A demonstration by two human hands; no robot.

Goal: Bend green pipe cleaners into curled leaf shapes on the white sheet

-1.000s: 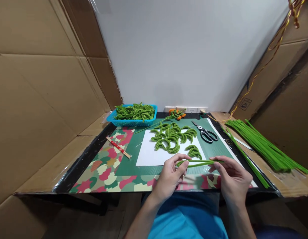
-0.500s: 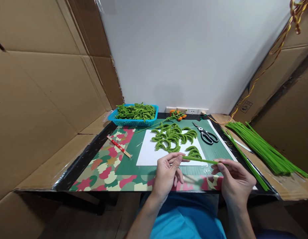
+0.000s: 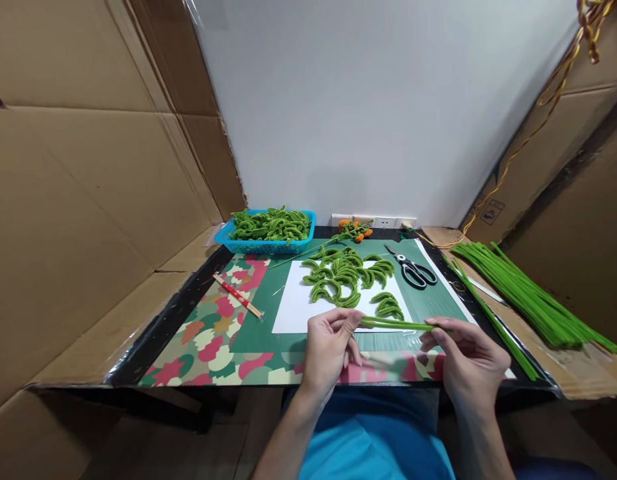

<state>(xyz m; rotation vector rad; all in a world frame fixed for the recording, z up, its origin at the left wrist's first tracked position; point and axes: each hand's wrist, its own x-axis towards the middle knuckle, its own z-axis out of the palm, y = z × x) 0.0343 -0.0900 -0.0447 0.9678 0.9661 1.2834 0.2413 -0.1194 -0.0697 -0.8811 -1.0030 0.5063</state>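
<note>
A green pipe cleaner strand [image 3: 396, 325], seemingly doubled, stretches roughly level between my hands above the table's front. My left hand [image 3: 333, 347] pinches its left end between thumb and fingers. The right end is pinched by my right hand [image 3: 466, 357]. Just beyond, several curved green twisted pieces [image 3: 346, 275] lie on a white sheet [image 3: 291, 310], with a smaller group [image 3: 387, 306] at the sheet's right front. Black-handled scissors [image 3: 414, 272] rest on the green mat [image 3: 258, 333] right of the sheet.
A blue basket [image 3: 266, 247] full of green twisted pieces stands at the back left. Orange flowers [image 3: 356, 230] lie at the back. Red-wrapped chopsticks [image 3: 237, 295] are on the left; long green pipe cleaners [image 3: 528, 293] are piled on the right. Cardboard walls flank the table.
My left hand has shifted slightly left. The strand between my hands now shows two separated lines with a narrow gap near its left part.
</note>
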